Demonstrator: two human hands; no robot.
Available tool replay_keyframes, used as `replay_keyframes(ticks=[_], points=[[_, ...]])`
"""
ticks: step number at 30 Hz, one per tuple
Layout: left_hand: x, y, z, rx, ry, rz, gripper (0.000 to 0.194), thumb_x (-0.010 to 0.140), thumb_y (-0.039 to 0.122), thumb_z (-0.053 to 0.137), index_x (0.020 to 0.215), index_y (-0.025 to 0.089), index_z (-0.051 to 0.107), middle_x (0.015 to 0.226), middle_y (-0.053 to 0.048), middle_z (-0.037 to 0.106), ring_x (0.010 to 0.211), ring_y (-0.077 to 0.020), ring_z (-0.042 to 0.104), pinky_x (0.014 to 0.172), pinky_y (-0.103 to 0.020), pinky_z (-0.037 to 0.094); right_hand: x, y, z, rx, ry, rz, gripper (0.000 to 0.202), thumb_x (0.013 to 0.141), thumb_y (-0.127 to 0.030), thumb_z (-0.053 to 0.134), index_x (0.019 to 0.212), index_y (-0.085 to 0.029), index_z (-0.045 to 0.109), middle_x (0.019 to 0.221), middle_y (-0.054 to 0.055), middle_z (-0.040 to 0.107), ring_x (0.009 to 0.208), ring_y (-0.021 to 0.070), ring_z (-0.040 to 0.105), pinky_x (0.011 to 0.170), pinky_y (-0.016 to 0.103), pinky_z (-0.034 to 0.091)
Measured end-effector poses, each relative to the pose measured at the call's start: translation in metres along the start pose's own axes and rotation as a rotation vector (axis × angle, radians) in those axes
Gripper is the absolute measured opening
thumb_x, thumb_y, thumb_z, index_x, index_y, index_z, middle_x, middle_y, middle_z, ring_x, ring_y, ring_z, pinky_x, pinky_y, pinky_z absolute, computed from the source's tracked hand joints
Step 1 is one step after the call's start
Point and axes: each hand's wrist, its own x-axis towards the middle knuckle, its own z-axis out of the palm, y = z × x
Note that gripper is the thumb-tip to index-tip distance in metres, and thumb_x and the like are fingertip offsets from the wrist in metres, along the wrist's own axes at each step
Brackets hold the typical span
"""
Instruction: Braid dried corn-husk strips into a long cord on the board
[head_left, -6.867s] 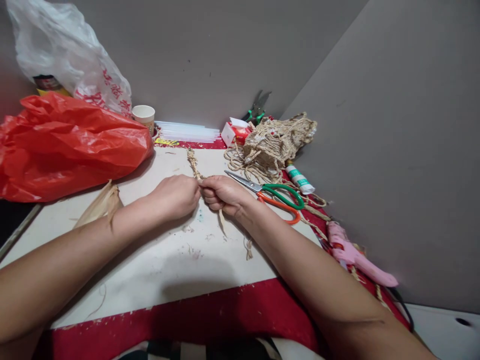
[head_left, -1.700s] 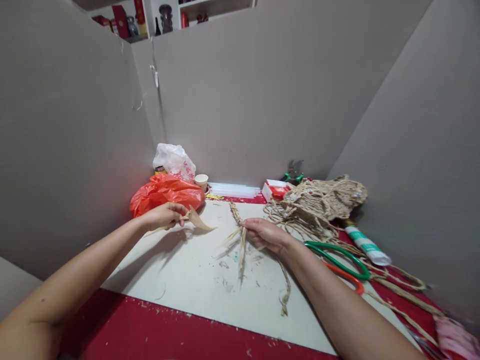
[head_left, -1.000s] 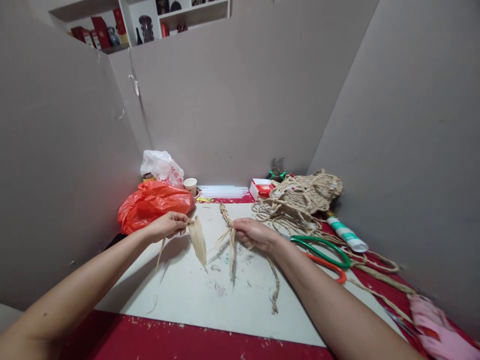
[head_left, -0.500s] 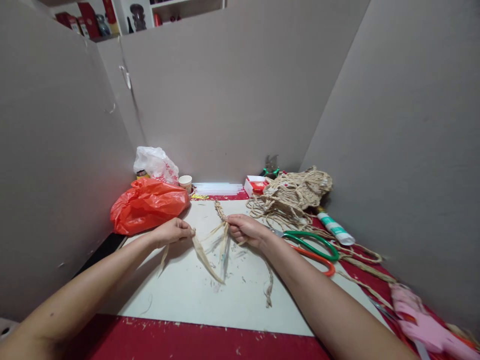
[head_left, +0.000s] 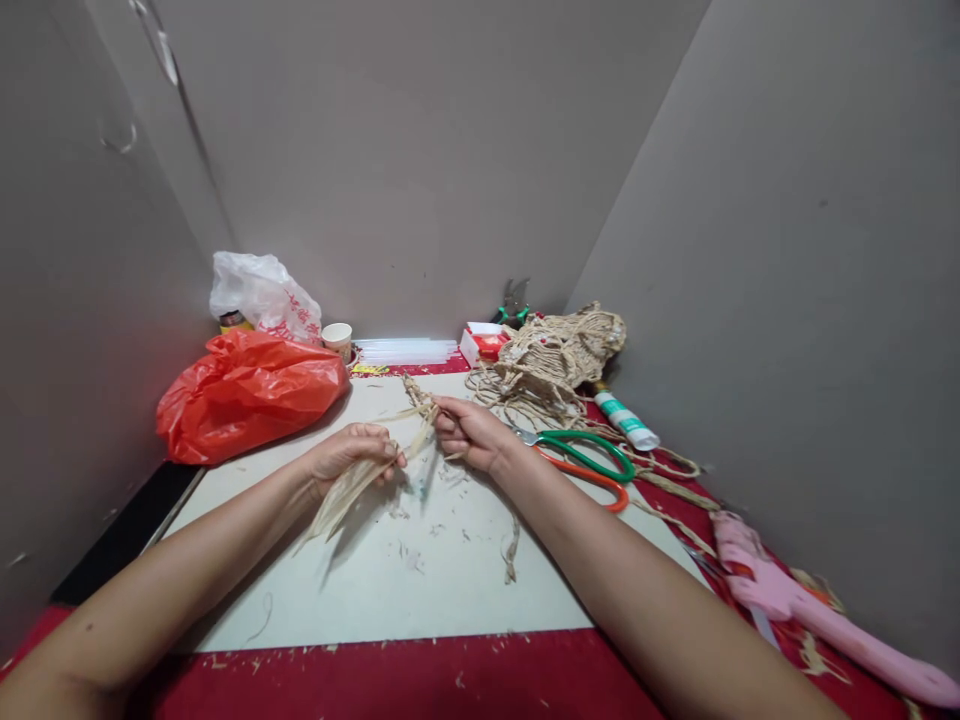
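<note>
Pale flat fibre strips (head_left: 346, 500) are pinched in my left hand (head_left: 358, 458), their loose ends trailing down to the left. My right hand (head_left: 466, 432) is closed on the lower end of a short braided piece (head_left: 414, 391), which points away toward the back. Some strips run from the braid across to my left fingers. Both hands hover over a white board (head_left: 315, 610) strewn with small scraps. Just right of my right hand lie scissors (head_left: 592, 455) with one green and one orange handle. A short twisted strand (head_left: 512, 550) lies below my right wrist.
An orange plastic bag (head_left: 251, 395), a white bag (head_left: 266, 295) and a paper cup (head_left: 337, 338) stand back left. Clear sticks (head_left: 405, 351), a red-white box (head_left: 484, 343) and heaped cord (head_left: 566, 350) line the back. At right are a tube (head_left: 626, 420) and a pink glue gun (head_left: 795, 600).
The view has tilted down and turned slightly right. My left hand has moved closer to my right hand and now holds more strips gathered, trailing left. The right hand keeps its grip by the braid.
</note>
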Motion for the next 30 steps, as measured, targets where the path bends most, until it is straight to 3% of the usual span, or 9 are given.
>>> replay_keyframes(ticks=[7, 10, 16, 21, 26, 30], points=[[0.006, -0.004, -0.008, 0.016, 0.204, 0.093, 0.032, 0.067, 0.025, 0.072, 0.088, 0.015, 0.050, 0.068, -0.004, 0.066, 0.049, -0.0101, 0.059, 0.046, -0.019, 0.044, 0.002, 0.002, -0.001, 0.016, -0.001, 0.013, 0.028, 0.075, -0.028, 0.058, 0.064, -0.019, 0.034, 0.042, -0.010, 0.029, 0.034, 0.0013, 0.013, 0.032, 0.013, 0.012], [0.002, 0.002, -0.008, 0.018, 0.264, 0.143, 0.034, 0.065, 0.030, 0.074, 0.085, 0.016, 0.050, 0.069, -0.003, 0.067, 0.053, -0.0112, 0.060, 0.050, -0.020, 0.045, -0.003, 0.004, 0.001, -0.048, -0.041, 0.047, 0.027, 0.074, -0.028, 0.059, 0.062, -0.018, 0.038, 0.041, -0.009, 0.033, 0.033, 0.0012, 0.017, 0.031, 0.013, 0.011], [0.002, 0.004, -0.009, 0.027, 0.388, 0.259, 0.035, 0.059, 0.031, 0.078, 0.078, 0.015, 0.054, 0.068, 0.004, 0.063, 0.056, -0.0066, 0.056, 0.057, -0.018, 0.043, -0.005, 0.004, -0.004, -0.548, -0.065, 0.058, 0.032, 0.076, -0.037, 0.060, 0.059, -0.017, 0.042, 0.040, -0.007, 0.042, 0.028, 0.0015, 0.022, 0.028, 0.016, 0.011], [0.016, -0.001, -0.010, 0.036, 0.382, 0.273, 0.042, 0.053, 0.028, 0.081, 0.079, 0.017, 0.050, 0.067, 0.004, 0.063, 0.056, -0.0087, 0.058, 0.059, -0.021, 0.043, -0.004, 0.003, -0.003, -0.512, -0.115, -0.023, 0.035, 0.075, -0.045, 0.061, 0.063, -0.018, 0.043, 0.042, -0.009, 0.041, 0.029, 0.0015, 0.023, 0.029, 0.016, 0.014], [0.031, -0.004, 0.001, 0.049, 0.368, 0.211, 0.049, 0.049, 0.023, 0.081, 0.091, 0.014, 0.056, 0.067, 0.001, 0.065, 0.057, -0.0104, 0.059, 0.061, -0.023, 0.044, -0.002, 0.006, -0.001, -0.491, -0.124, -0.088, 0.037, 0.073, -0.050, 0.062, 0.066, -0.017, 0.047, 0.040, -0.010, 0.039, 0.028, 0.0021, 0.023, 0.028, 0.017, 0.014], [0.043, -0.004, 0.007, 0.082, 0.313, 0.242, 0.032, 0.054, 0.022, 0.076, 0.079, 0.012, 0.058, 0.066, 0.000, 0.064, 0.055, -0.0097, 0.057, 0.059, -0.022, 0.043, -0.001, 0.008, -0.004, -0.513, -0.084, -0.123, 0.038, 0.072, -0.051, 0.063, 0.064, -0.017, 0.049, 0.039, -0.009, 0.040, 0.028, 0.0021, 0.024, 0.029, 0.017, 0.013]])
